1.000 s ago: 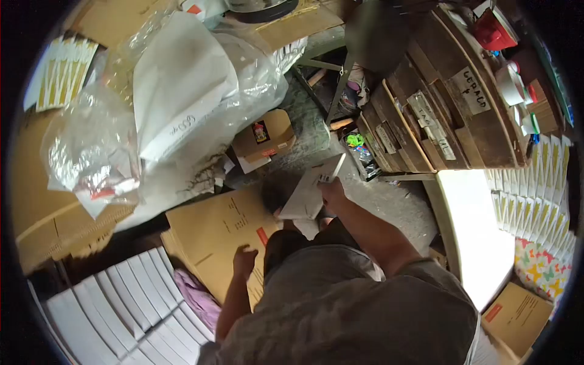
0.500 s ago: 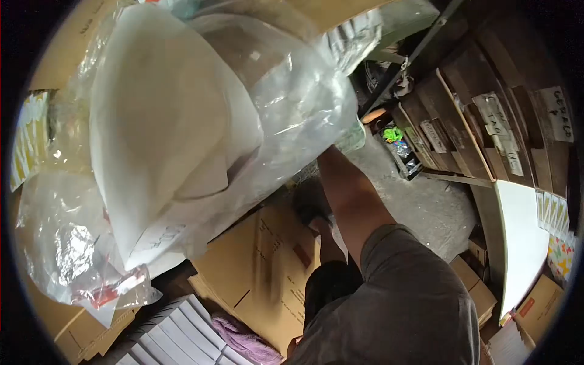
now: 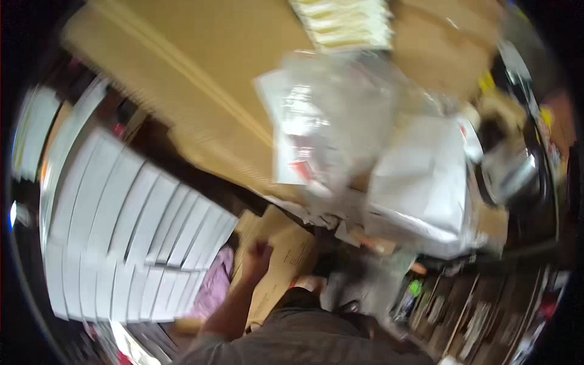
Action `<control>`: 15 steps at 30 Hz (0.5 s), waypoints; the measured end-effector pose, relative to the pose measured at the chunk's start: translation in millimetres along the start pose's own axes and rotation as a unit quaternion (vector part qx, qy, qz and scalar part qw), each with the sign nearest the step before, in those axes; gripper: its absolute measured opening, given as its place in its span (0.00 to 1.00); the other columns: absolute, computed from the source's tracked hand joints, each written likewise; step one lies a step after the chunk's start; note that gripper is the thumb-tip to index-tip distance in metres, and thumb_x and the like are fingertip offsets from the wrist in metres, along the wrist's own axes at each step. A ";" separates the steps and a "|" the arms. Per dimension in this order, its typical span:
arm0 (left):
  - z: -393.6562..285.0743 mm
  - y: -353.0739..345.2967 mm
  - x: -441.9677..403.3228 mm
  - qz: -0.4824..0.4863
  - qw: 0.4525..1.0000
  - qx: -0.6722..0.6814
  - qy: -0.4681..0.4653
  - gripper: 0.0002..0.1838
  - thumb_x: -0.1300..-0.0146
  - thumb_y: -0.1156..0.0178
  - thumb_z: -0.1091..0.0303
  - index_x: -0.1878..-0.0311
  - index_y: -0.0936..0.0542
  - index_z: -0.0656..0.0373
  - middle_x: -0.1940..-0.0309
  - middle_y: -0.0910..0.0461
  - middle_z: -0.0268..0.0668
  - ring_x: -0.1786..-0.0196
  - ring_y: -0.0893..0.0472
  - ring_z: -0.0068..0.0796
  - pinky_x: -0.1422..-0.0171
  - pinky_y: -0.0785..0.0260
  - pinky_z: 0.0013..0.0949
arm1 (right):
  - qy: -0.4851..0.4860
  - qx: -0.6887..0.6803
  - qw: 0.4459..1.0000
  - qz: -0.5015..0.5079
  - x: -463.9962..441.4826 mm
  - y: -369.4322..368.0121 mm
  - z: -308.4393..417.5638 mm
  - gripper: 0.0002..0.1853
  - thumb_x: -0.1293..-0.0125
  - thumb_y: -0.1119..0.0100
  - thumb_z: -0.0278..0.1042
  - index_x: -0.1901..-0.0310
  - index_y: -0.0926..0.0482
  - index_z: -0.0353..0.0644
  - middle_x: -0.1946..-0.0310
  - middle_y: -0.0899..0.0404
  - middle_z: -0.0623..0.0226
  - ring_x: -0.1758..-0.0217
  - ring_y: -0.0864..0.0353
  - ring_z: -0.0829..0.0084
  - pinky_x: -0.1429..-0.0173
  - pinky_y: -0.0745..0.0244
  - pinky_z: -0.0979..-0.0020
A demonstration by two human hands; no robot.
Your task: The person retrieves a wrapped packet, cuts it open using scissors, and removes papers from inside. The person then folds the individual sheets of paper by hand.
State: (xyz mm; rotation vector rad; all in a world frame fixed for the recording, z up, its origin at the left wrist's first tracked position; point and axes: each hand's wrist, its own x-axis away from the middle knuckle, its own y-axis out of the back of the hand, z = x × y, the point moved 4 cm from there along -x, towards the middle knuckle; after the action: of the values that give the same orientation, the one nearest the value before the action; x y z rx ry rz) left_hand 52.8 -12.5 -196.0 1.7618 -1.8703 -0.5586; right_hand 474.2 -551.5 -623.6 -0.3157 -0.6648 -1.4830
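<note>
My left hand [image 3: 258, 258] hangs over a brown cardboard box [image 3: 283, 249] low in the view. Motion smears its fingers, and nothing clear shows in it. My right hand is out of sight. Above and to the right, clear plastic bags [image 3: 340, 115] lie crumpled over white sheets. Beside them sits a white wrapped package [image 3: 420, 176]. A purple cloth [image 3: 216, 283] lies between my left forearm and the stacked white bundles [image 3: 140, 213].
A large flat cardboard sheet [image 3: 201, 67] spans the top left. Yellow-and-white packets [image 3: 347, 24] lie at the top. Shelves of brown boxes [image 3: 468, 310] stand at lower right, beside a grey floor [image 3: 377, 280].
The view has swung left, bringing the white stacks and my left hand into sight. The plastic bags and white package now appear farther off. My right arm's reach no longer shows.
</note>
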 end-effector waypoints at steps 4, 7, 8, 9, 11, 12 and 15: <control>-98.8 57.8 -88.4 -0.211 0.886 0.340 -0.234 0.13 0.22 0.43 0.74 0.38 0.25 0.63 0.54 0.21 0.36 0.55 0.23 0.27 0.44 0.28 0.28 | -0.237 0.003 0.969 0.070 -23.7 -28.7 41.6 0.24 0.22 0.42 0.51 0.36 0.17 0.41 0.29 0.23 0.52 0.30 0.24 0.57 0.31 0.27 0.60; -156.1 90.5 -120.6 -0.326 0.792 0.447 -0.259 0.20 0.24 0.40 0.72 0.33 0.28 0.65 0.48 0.22 0.40 0.51 0.23 0.29 0.39 0.28 0.31 | 0.432 0.423 0.788 0.117 -5.3 27.2 91.5 0.24 0.32 0.39 0.51 0.44 0.15 0.42 0.38 0.19 0.46 0.38 0.20 0.54 0.38 0.25 0.59; -170.3 102.3 -125.6 -0.350 0.796 0.420 -0.262 0.21 0.25 0.39 0.71 0.32 0.27 0.65 0.47 0.22 0.41 0.50 0.23 0.29 0.39 0.28 0.31 | 0.420 0.534 0.731 0.068 -6.6 43.5 116.1 0.23 0.33 0.39 0.52 0.46 0.14 0.43 0.40 0.18 0.48 0.40 0.19 0.54 0.40 0.24 0.58; -183.4 115.9 -129.3 -0.354 0.789 0.427 -0.263 0.21 0.25 0.39 0.71 0.32 0.27 0.65 0.47 0.22 0.41 0.50 0.23 0.29 0.39 0.28 0.31 | 0.400 0.634 0.662 0.017 -6.4 56.0 141.0 0.23 0.35 0.39 0.52 0.47 0.14 0.44 0.41 0.17 0.49 0.42 0.18 0.54 0.42 0.24 0.58; -203.5 138.6 -137.9 -0.361 0.798 0.417 -0.242 0.25 0.27 0.37 0.70 0.31 0.27 0.65 0.44 0.22 0.44 0.46 0.21 0.37 0.40 0.25 0.34 | 0.336 0.794 0.499 -0.086 -4.9 61.9 177.9 0.23 0.39 0.40 0.53 0.51 0.13 0.46 0.45 0.16 0.52 0.47 0.16 0.54 0.46 0.24 0.57; -209.3 145.8 -146.8 -0.359 0.796 0.423 -0.243 0.25 0.27 0.37 0.70 0.31 0.27 0.65 0.44 0.22 0.44 0.46 0.21 0.37 0.40 0.25 0.34 | 0.332 0.797 0.496 -0.090 -12.3 58.7 181.8 0.23 0.39 0.40 0.53 0.51 0.13 0.46 0.45 0.16 0.52 0.47 0.16 0.54 0.46 0.24 0.57; -231.7 158.9 -175.8 -0.290 0.920 0.171 -0.200 0.23 0.30 0.37 0.71 0.34 0.26 0.64 0.44 0.21 0.48 0.46 0.19 0.46 0.41 0.23 0.38 | 0.229 0.678 0.694 -0.075 -41.2 57.1 186.7 0.22 0.37 0.41 0.54 0.55 0.14 0.43 0.50 0.15 0.53 0.52 0.17 0.53 0.48 0.26 0.55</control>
State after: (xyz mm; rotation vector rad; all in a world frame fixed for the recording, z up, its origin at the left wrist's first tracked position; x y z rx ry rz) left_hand 75.7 185.1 69.1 2.6338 -1.7535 -0.9078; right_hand 491.7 -404.6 -489.6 1.2474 -1.1872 -0.7941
